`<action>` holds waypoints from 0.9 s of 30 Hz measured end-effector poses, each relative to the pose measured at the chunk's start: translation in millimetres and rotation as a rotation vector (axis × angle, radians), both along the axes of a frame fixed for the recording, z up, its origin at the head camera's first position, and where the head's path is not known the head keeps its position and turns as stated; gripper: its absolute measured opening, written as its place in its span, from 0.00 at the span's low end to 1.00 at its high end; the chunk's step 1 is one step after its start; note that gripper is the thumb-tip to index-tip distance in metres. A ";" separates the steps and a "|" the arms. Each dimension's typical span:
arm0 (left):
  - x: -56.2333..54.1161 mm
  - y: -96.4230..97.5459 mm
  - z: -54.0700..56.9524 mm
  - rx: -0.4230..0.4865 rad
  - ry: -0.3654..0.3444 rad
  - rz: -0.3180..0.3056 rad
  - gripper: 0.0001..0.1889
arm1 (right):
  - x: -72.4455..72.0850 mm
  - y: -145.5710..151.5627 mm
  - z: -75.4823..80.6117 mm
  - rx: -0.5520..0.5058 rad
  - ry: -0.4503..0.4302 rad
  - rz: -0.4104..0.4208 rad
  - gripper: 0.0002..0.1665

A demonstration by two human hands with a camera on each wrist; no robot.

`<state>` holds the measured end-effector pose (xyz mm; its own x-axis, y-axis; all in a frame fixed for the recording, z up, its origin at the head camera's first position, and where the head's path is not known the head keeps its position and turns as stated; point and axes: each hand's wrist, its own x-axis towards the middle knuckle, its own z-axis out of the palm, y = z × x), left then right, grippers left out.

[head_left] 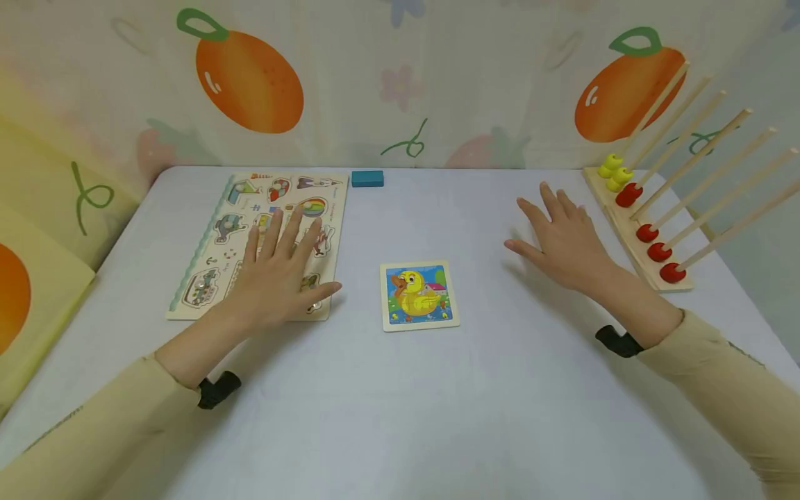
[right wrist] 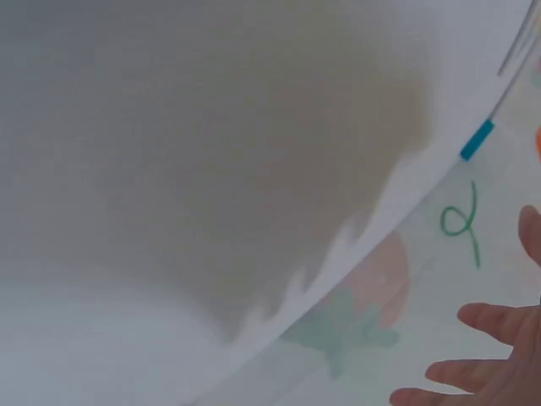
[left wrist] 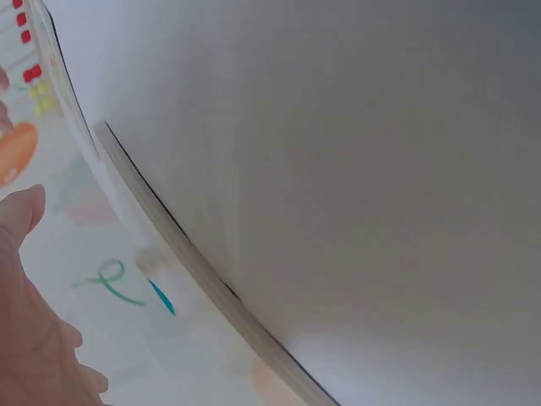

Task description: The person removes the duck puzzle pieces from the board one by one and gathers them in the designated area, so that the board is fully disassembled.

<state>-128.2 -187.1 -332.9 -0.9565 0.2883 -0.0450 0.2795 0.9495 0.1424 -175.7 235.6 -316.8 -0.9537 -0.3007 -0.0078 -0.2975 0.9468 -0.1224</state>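
My left hand (head_left: 270, 285) hovers with spread fingers over a wooden knob puzzle board (head_left: 194, 267) at the left of the table, hiding part of its vehicle and toy pieces. Nothing is in that hand. Out to the right, my right hand (head_left: 565, 243) is held above the white cloth, fingers apart and holding nothing; its shadow falls below it in the right wrist view. Between the hands lies a small square duck jigsaw (head_left: 420, 296) in a pale frame. Nearest the right hand stands a wooden bead counter (head_left: 644, 253) with upright rods.
A blue block (head_left: 367, 179) lies at the table's back edge beside the puzzle board. Yellow beads (head_left: 615, 173) and red beads (head_left: 659, 251) sit low on the counter's rods, which lean out to the right in view. A fruit-print curtain (head_left: 469, 83) hangs behind the table.
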 end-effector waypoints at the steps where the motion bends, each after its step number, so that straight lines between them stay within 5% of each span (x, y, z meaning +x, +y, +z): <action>1: -0.9 4.1 0.2 -0.001 0.001 -0.013 0.53 | -0.9 -5.2 1.1 -0.016 0.000 0.008 0.45; 13: -10.8 63.1 5.3 0.169 -0.032 -0.105 0.52 | -4.6 -72.0 1.7 -0.268 -0.027 0.116 0.31; 20: -13.2 82.6 5.8 0.361 -0.067 -0.070 0.45 | -5.0 -101.2 4.0 -0.425 -0.153 0.199 0.26; 27: -17.5 92.1 4.2 0.486 -0.218 -0.003 0.36 | -7.8 -119.7 -1.3 -0.531 -0.276 0.254 0.21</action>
